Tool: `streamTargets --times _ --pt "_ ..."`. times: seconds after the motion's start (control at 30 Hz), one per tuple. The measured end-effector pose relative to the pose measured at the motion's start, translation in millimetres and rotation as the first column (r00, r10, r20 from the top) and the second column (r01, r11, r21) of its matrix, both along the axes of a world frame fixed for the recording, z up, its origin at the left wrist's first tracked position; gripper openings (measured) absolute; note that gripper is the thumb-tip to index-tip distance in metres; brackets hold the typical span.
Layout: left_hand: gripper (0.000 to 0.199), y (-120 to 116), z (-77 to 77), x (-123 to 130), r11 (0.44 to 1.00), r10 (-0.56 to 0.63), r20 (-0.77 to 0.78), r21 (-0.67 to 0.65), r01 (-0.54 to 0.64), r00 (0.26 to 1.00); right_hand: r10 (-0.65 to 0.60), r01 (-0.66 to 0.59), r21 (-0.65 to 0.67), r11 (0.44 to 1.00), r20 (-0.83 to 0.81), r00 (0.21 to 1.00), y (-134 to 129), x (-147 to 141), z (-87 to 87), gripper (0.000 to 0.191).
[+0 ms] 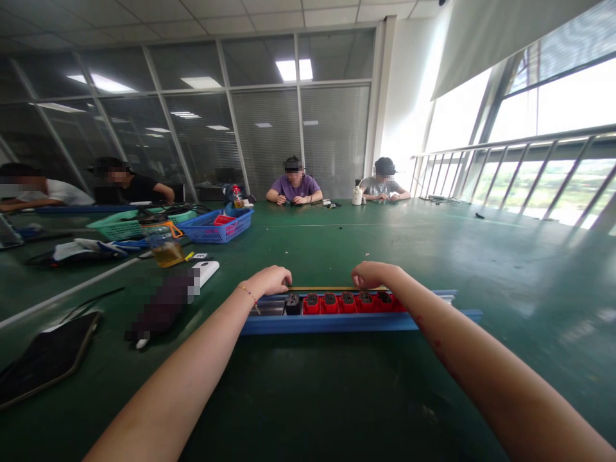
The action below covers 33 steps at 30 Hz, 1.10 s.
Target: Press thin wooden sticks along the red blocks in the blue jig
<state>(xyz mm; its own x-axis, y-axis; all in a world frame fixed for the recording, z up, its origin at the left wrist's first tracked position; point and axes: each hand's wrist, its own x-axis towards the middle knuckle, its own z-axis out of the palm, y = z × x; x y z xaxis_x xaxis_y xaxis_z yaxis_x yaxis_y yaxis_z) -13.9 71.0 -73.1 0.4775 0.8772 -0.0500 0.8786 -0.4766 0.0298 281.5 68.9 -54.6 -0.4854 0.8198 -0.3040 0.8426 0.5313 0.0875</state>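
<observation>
Left hand, right hand at blue rail — red blocks — any print illegible.

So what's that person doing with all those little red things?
Two bare hands are reaching over a blue rail on the green table. A row of red blocks and one black block sit in it. A thin yellowish strip runs along its far side, between the left hand and the right hand. Whether they're gripping it is too hard to see. Other people sit around the table.
</observation>
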Motion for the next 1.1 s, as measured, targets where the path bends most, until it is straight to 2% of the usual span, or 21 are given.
streamTargets --times 0.23,0.43,0.5,0.6,0.77,0.9,1.0,1.1 --pt "0.023 -9 6.3 7 0.999 0.033 -0.039 0.007 -0.033 0.999 -0.016 0.017 -0.015 1.0 0.082 0.996 7 -15 -1.2 0.031" --pt "0.018 -15 12.3 6 0.999 0.037 -0.009 0.021 -0.037 0.999 -0.003 0.003 -0.01 1.0 -0.018 1.0 4 -7 1.6 0.027" --pt "0.018 -15 15.7 3 0.999 0.038 0.063 0.004 -0.039 0.997 0.0 0.003 0.037 0.999 -0.084 0.996 0 1 9.0 0.024" --pt "0.018 -15 25.7 -1 0.999 0.036 0.252 0.003 -0.038 0.967 0.006 0.021 0.141 0.99 -0.191 0.982 -8 19 25.4 0.025" --pt "0.026 -30 55.5 1 0.999 -0.033 0.564 0.045 0.009 0.825 0.034 0.114 0.319 0.941 -0.425 0.905 -27 45 47.5 0.034" --pt "0.038 -51 77.1 7 0.994 -0.061 0.618 -0.036 0.105 0.784 0.081 0.15 0.424 0.893 -0.479 0.874 -42 49 54.2 0.034" --pt "0.042 -60 85.3 9 0.999 -0.012 0.636 -0.015 0.029 0.772 0.117 0.134 0.437 0.889 -0.501 0.858 -52 51 61.7 0.033" --pt "0.04 -62 89.9 9 0.998 0.021 0.703 0.021 -0.051 0.71 0.114 0.193 0.447 0.873 -0.573 0.811 -64 60 74.1 0.035"
